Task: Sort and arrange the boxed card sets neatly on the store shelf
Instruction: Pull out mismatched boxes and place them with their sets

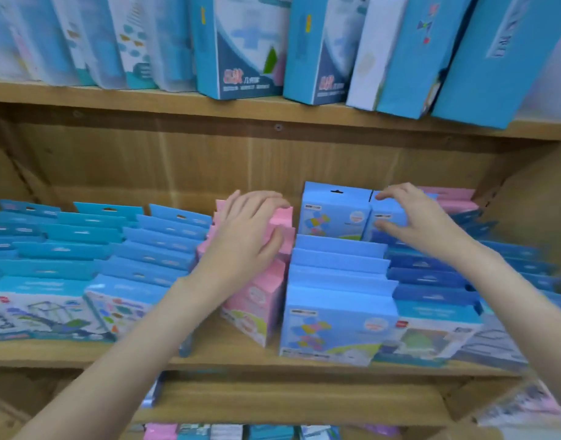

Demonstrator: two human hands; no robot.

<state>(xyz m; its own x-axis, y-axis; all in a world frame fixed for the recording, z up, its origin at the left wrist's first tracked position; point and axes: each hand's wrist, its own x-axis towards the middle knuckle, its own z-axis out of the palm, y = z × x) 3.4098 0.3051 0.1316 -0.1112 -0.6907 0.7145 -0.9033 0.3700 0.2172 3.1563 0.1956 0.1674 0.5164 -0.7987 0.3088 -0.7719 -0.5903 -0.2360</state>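
- Wooden shelf unit (273, 160) with a plywood back panel.
- Upper board (177, 104) above, screw (278, 127) in its rail.
- Lower board (288, 404) below.
- Soft, even light.

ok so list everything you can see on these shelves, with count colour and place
tall blue cardboard boxes: many, exact count unclear, blue and white, upright or leaning on the top shelf
blue card set boxes: several front-to-back rows, too many to count, middle shelf
pink card set boxes: one row, pink, middle shelf centre; a few more at back right
wooden shelf unit: one, light brown
lower-shelf packs: several, pink and blue, blurred
left hand: resting on the pink row
right hand: on a rear blue box
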